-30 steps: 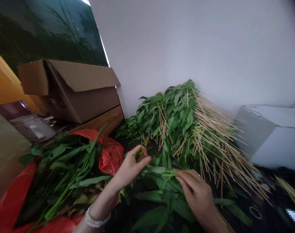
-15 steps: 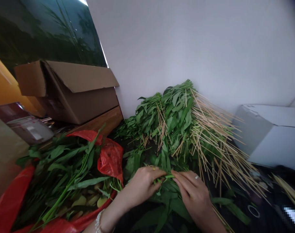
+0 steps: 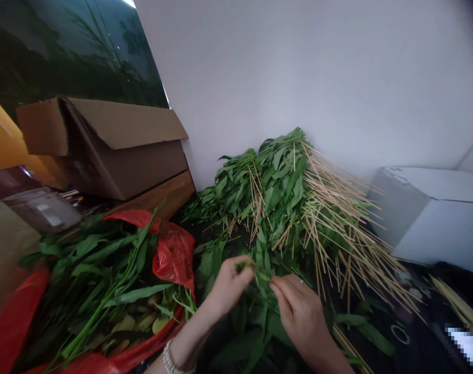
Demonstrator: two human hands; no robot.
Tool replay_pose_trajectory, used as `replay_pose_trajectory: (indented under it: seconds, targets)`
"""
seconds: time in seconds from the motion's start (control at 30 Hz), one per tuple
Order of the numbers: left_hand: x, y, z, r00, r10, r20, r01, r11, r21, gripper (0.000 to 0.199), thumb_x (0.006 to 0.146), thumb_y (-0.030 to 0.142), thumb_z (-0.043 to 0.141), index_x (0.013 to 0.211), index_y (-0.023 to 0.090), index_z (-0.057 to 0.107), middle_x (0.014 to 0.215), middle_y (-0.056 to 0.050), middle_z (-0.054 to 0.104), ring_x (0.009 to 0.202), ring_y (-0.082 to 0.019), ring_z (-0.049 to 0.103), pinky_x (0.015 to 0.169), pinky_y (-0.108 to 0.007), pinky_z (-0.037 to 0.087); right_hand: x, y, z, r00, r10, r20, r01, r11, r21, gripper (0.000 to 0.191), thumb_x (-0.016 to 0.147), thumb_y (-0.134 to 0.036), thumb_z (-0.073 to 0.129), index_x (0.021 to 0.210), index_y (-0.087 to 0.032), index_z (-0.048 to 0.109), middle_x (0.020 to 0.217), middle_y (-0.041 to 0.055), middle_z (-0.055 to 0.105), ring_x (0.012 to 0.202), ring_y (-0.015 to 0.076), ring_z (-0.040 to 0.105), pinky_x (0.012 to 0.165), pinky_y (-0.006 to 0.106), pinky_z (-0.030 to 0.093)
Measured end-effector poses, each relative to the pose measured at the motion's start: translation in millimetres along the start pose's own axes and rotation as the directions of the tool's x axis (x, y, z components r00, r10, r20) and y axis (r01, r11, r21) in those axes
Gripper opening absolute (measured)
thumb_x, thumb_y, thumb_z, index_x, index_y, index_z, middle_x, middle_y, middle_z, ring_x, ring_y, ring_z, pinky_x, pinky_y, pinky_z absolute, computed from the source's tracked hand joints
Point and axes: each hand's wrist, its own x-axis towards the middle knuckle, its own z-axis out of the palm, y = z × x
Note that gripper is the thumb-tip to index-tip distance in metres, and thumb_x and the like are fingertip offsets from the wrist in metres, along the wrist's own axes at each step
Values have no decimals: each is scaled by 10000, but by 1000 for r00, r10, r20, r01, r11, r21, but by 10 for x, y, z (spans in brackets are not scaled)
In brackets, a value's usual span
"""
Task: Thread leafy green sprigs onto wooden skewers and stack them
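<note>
Low in the middle, my left hand has its fingers curled round green stems, with a pearl bracelet at the wrist. Just to its right, my right hand pinches a thin green stem piece between thumb and fingers; a ring shows on it. Long green leaves hang below and between both hands. Beyond them, bundles of leafy greens lean against the wall, with many thin pale sticks fanned out to the right.
At the left, a red plastic bag holds leafy stems. Behind it stand an open cardboard box and a clear container. A white box sits at the right, near a small ring on the dark surface.
My left hand has turned, its fingers now curled upward round the stems, and it has moved slightly apart from my right hand. The whole view has shifted a little.
</note>
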Motion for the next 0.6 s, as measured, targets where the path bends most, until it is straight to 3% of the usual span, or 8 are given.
replay_pose_trajectory:
  seconds: [0.03, 0.1, 0.13, 0.2, 0.3, 0.4, 0.5, 0.6]
  targets:
    - [63, -5, -92, 995, -49, -90, 41, 995, -86, 134, 718, 229, 474, 604, 171, 515, 557, 46, 421, 535, -98, 374, 503, -203, 294, 0, 31, -17, 1000, 24, -9, -24, 1000, 14, 149, 960, -163, 476, 933, -181, 622, 769, 36, 633, 712, 165, 602, 672, 284, 460]
    - [192, 11, -339, 935, -153, -319, 79, 969, -234, 152, 720, 289, 494, 610, 184, 489, 509, 72, 338, 470, -88, 277, 437, -199, 216, 1, 95, -49, 997, 70, -33, -69, 997, 38, 135, 954, -173, 493, 918, -185, 622, 771, 27, 637, 698, 151, 607, 655, 264, 461]
    - [250, 32, -469, 910, -165, -380, 57, 959, -278, 155, 728, 308, 513, 633, 186, 497, 505, 77, 328, 463, -87, 259, 425, -197, 194, 3, 121, -58, 995, 88, -43, -86, 995, 45, 130, 952, -177, 498, 914, -185, 622, 775, 26, 639, 697, 147, 611, 650, 257, 461]
    - [333, 96, -680, 909, -156, -387, 24, 945, -326, 158, 742, 320, 532, 661, 189, 501, 564, 59, 420, 497, -89, 341, 441, -185, 260, 2, 149, -59, 993, 100, -57, -98, 994, 38, 126, 952, -181, 502, 915, -185, 622, 787, 26, 641, 708, 144, 616, 657, 254, 461]
    - [370, 204, -768, 952, -134, -277, 1, 901, -434, 166, 768, 314, 530, 673, 193, 466, 721, 23, 539, 627, -112, 493, 547, -197, 396, -8, 136, -30, 997, 46, -59, -48, 999, -27, 127, 956, -172, 500, 957, -179, 626, 816, 39, 648, 762, 164, 618, 712, 283, 460]
    - [316, 282, -616, 991, -92, -99, 30, 867, -498, 182, 828, 319, 490, 699, 203, 434, 623, 53, 449, 534, -101, 436, 505, -202, 370, -11, 99, -14, 997, -52, -59, 43, 988, -148, 139, 950, -157, 512, 1018, -147, 634, 815, 61, 646, 794, 192, 611, 752, 327, 445]
    - [185, 326, -373, 998, -18, 56, 34, 955, -294, 200, 877, 342, 497, 745, 192, 485, 584, 73, 373, 490, -80, 348, 474, -186, 301, 6, 69, -26, 989, -141, -41, 128, 962, -240, 160, 944, -135, 515, 1035, -107, 643, 755, 64, 626, 741, 193, 597, 723, 343, 431]
    - [32, 338, -160, 979, 96, 180, -107, 993, 55, 128, 836, 283, 602, 783, 176, 555, 692, 36, 517, 620, -98, 470, 577, -194, 372, 20, 51, -37, 979, -202, -11, 189, 934, -304, 169, 938, -113, 513, 1037, -91, 649, 722, 62, 619, 713, 191, 591, 700, 348, 420]
